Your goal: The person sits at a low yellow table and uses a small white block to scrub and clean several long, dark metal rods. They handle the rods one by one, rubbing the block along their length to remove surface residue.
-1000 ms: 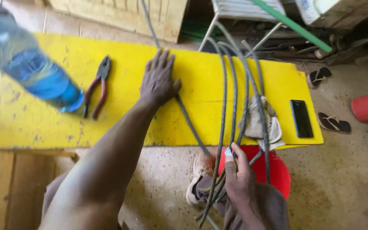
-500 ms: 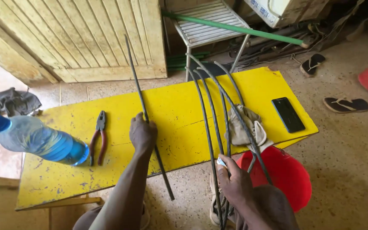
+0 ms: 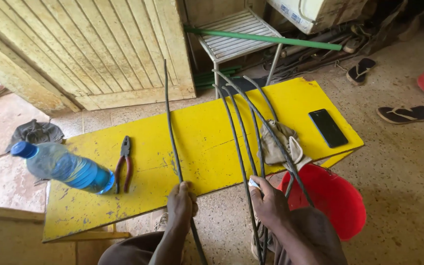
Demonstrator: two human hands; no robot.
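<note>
floor (image 3: 408, 162): speckled concrete | wall: pale slatted wooden door (image 3: 99, 49) | furniture: yellow table (image 3: 202, 132), metal chair (image 3: 241, 37)

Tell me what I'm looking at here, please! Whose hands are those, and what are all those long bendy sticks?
The picture comes from a camera worn on a person's head, looking down, so the two hands at the bottom belong to that person. The left hand grips one long dark metal rod that lies across a yellow table. The right hand holds a bundle of similar rods that fan out over the table. Also on the table are a blue plastic bottle lying on its side, a pair of pliers, a crumpled cloth and a black phone. A red bucket stands on the floor beside the table.
</note>
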